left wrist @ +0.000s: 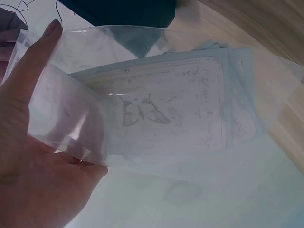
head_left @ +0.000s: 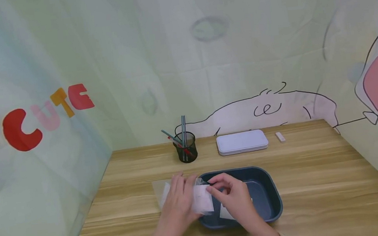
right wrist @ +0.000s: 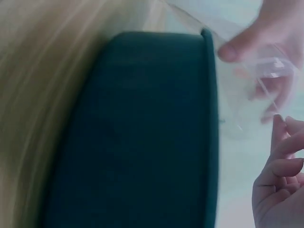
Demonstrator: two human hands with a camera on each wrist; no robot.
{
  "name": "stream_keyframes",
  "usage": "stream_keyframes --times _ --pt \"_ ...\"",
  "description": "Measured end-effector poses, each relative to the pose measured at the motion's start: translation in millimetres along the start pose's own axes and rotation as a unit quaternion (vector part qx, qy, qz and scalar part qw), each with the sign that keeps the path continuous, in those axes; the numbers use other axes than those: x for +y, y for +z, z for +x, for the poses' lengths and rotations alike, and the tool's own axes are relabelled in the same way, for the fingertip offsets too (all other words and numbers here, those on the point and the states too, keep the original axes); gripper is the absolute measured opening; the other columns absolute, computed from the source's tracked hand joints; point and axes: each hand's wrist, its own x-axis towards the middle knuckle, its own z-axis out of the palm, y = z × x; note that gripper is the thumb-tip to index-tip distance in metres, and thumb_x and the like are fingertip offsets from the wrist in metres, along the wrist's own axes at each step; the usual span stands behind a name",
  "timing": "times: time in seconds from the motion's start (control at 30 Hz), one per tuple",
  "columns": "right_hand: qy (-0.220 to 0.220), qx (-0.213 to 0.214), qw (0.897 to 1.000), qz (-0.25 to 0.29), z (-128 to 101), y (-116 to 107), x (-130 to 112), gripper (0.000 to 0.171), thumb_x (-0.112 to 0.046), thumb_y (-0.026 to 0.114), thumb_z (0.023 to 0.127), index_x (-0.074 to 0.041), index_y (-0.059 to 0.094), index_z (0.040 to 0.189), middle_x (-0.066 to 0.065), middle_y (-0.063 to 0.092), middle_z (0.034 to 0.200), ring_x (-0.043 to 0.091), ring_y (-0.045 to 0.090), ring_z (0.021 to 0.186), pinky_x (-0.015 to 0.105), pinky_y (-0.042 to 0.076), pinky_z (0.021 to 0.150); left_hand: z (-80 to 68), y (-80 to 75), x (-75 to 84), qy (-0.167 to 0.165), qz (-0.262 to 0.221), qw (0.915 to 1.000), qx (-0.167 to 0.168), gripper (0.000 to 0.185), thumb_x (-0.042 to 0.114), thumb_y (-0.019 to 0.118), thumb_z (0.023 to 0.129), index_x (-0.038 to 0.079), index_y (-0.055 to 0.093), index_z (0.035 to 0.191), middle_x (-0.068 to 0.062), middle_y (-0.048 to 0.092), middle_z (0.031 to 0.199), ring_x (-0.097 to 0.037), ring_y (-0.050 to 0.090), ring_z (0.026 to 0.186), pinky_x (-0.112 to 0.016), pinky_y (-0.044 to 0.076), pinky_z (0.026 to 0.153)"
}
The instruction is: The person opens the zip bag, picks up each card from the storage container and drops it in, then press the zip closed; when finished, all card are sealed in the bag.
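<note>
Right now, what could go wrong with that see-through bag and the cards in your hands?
The clear bag looks thin and floppy, so the butterfly cards might slide out crooked or bend. The left hand holds it only at one end while the right hand pinches its edge, so a hard tug might tear it. The bag hangs over the blue tray rim, so cards could snag there.

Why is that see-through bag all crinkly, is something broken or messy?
Nothing looks broken or spilled. The clear bag is only bent where the left hand holds it, cards inside, over the blue tray's edge. The pen cup stands upright.
</note>
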Motion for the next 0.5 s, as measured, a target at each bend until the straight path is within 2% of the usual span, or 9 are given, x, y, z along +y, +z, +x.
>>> stream_keyframes --times 0.23,0.5 --pt "-0.03 0.014 0.998 -0.051 0 13 0 0.014 -0.041 0.069 0.072 -0.03 0.063 0.076 -0.019 0.059 0.062 0.009 0.043 0.044 0.021 0.036 0.036 -0.4 -1.6 0.7 -0.015 0.0 0.9997 -0.021 0.098 0.029 0.087 0.04 0.004 0.042 0.123 -0.012 0.047 0.104 -0.031 0.034 0.119 -0.041 0.021 0.106" --pt "-0.049 -0.021 0.996 -0.067 -1 21 2 0.01 -0.029 0.072 0.074 -0.03 0.066 0.082 -0.021 0.06 0.065 0.006 0.046 0.046 0.02 0.04 0.04 -0.5 -1.2 1.4 -0.009 0.004 0.9998 -0.015 0.097 0.03 0.088 0.041 0.005 0.043 0.123 -0.01 0.048 0.103 -0.031 0.034 0.119 -0.042 0.024 0.105"
